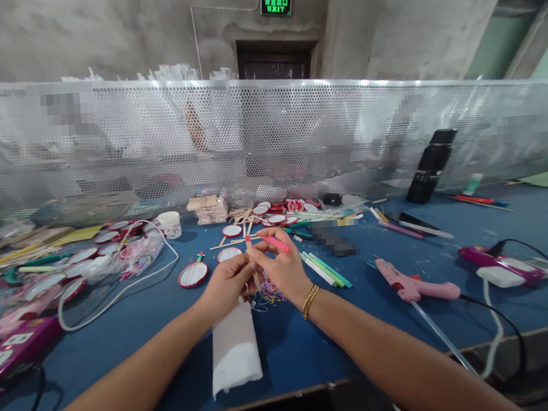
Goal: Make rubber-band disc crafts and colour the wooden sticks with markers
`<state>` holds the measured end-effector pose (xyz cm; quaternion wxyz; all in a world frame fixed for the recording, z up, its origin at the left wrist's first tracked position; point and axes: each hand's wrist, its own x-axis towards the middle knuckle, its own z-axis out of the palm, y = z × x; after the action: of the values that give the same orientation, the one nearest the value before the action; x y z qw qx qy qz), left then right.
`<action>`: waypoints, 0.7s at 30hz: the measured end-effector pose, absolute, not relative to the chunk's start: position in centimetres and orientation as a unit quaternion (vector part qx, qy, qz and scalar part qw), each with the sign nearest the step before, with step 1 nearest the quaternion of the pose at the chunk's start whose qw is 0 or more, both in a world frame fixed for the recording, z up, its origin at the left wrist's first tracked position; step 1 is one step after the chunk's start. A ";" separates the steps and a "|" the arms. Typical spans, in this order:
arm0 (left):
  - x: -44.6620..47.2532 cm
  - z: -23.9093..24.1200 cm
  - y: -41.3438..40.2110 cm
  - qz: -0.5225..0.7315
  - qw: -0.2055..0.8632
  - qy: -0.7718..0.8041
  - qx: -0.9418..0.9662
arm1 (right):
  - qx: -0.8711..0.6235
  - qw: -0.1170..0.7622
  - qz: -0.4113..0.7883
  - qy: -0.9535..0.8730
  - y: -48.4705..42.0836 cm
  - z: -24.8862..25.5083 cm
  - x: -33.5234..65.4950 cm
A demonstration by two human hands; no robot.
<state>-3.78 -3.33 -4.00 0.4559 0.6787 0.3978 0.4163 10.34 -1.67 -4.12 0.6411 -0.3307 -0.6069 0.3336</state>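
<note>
My left hand (229, 276) is closed on a wooden craft stick (248, 245) that stands upright with a red tip. In my right hand (280, 264) is a red-pink marker (276, 243), lying between thumb and fingers, and its fingertips meet those of my left hand around the stick. Both hands are over a folded white paper (236, 352) on the blue table. Beneath my right hand lies a heap of colourful rubber bands (273, 292), partly hidden. Several green and white markers (328, 269) lie to the right.
A pink glue gun (408, 282) with a cord lies at right, a purple power strip (503, 263) beyond it. Round red-rimmed lids (193, 274) and a paper cup (169, 224) are at left. A perforated metal screen (297, 135) stands along the back.
</note>
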 end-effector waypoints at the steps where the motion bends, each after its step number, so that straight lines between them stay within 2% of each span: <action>1: -3.8 -4.0 -3.3 0.416 0.458 0.400 0.676 | -0.329 0.641 0.332 -0.608 -1.7 -4.1 10.3; 16: -4.5 -4.4 -2.6 0.404 0.401 0.394 0.721 | -0.308 0.633 0.381 -0.599 -1.5 -4.3 10.2; 21: -4.1 -4.3 -2.9 0.399 0.410 0.402 0.715 | -0.323 0.648 0.330 -0.606 -1.4 -4.3 10.5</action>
<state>-4.07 -2.88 -4.33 0.4102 0.7149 0.4020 0.3988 10.46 -1.39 -4.27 0.6479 -0.3228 -0.6061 0.3298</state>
